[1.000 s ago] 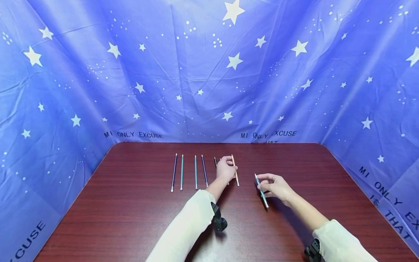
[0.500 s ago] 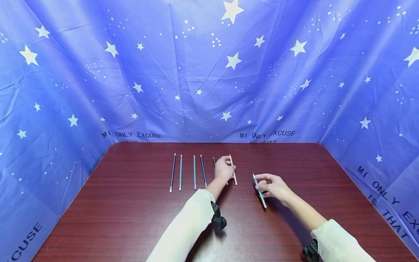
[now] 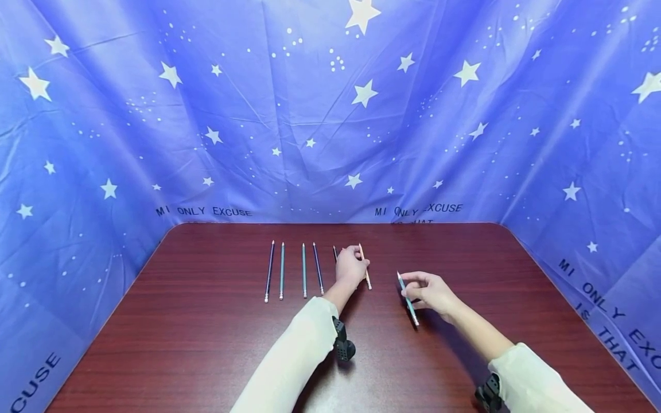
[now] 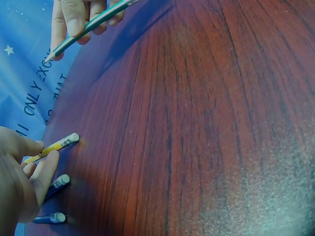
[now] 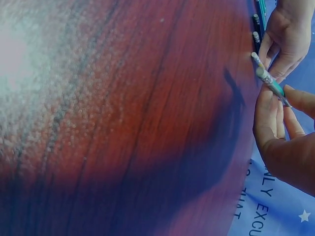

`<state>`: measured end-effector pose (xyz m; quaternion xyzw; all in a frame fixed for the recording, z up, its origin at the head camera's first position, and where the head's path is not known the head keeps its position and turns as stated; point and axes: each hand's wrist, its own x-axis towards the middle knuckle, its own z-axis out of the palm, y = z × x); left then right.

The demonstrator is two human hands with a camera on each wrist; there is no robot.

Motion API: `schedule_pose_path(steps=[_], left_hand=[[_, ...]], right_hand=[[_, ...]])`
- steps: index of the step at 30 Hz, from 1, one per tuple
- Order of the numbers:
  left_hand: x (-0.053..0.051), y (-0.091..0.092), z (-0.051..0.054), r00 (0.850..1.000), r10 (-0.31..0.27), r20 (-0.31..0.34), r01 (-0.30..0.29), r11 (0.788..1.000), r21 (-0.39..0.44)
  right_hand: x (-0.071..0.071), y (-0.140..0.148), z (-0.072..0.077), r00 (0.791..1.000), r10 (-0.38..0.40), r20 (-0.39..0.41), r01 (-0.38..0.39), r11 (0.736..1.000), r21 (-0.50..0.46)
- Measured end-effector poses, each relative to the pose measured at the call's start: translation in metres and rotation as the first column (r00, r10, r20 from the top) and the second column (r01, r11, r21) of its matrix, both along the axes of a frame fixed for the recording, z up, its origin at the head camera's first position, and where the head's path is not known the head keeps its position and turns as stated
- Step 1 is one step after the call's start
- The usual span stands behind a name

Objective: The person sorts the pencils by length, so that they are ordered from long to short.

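Note:
My left hand (image 3: 352,268) pinches a yellow pencil (image 3: 368,278) at the right end of a row of pencils; its white eraser points toward me. In the left wrist view, the yellow pencil (image 4: 61,143) is between thumb and fingers. To the right, my right hand (image 3: 434,296) holds a teal pencil (image 3: 410,308) above the table, tip away from me, as its shadow shows. Left of my hands lie a dark blue pencil (image 3: 270,271), a teal pencil (image 3: 282,271), another teal pencil (image 3: 304,271) and another dark blue pencil (image 3: 318,268). A black-tipped pencil (image 3: 334,251) is partly hidden by my left hand.
The dark red wood-grain table (image 3: 206,344) has rounded far corners. A blue star-printed cloth (image 3: 289,115) hangs behind it and along both sides. Black wrist cameras sit at both cuffs, the left camera (image 3: 343,341) close above the tabletop.
The head view shifts slightly, moving the scene a little left. The yellow pencil edges slightly left toward the row, its eraser end moving away from me. My right hand keeps its grip almost still.

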<state>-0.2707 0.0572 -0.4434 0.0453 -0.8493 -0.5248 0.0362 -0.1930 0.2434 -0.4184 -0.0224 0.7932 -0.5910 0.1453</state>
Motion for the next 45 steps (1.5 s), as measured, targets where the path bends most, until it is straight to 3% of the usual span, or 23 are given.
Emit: schedule_pose_path(steps=[10, 21, 25, 31, 36, 42, 45], left_hand=[[-0.002, -0.001, 0.000, 1.000, -0.004, 0.005, 0.005, 0.982, -0.189], [0.003, -0.004, 0.006, 0.998, -0.021, 0.058, 0.032, 0.979, -0.202], [0.004, -0.006, 0.009, 0.993, -0.067, 0.093, 0.083, 0.979, -0.186], [0.003, -0.009, 0.012, 0.985, -0.128, 0.120, 0.153, 0.959, -0.237], [0.002, -0.011, 0.014, 0.977, -0.181, 0.117, 0.208, 0.931, -0.301], [-0.001, -0.010, 0.016, 0.960, -0.254, 0.119, 0.280, 0.850, -0.445], [0.000, -0.009, 0.017, 0.956, -0.265, 0.126, 0.293, 0.832, -0.472]], right_hand=[[-0.001, -0.001, 0.001, 1.000, -0.003, 0.002, 0.003, 1.000, 0.001], [-0.008, -0.006, 0.006, 1.000, -0.021, -0.007, 0.022, 1.000, 0.003], [-0.015, -0.007, 0.006, 0.999, -0.036, -0.012, 0.036, 0.999, -0.006], [-0.024, -0.007, 0.006, 0.998, -0.055, -0.011, 0.055, 0.998, -0.024], [-0.029, -0.009, 0.010, 0.997, -0.072, -0.013, 0.072, 0.997, -0.013], [-0.032, -0.011, 0.013, 0.996, -0.089, -0.019, 0.089, 0.996, -0.011], [-0.033, -0.011, 0.013, 0.995, -0.102, -0.017, 0.102, 0.995, -0.024]])
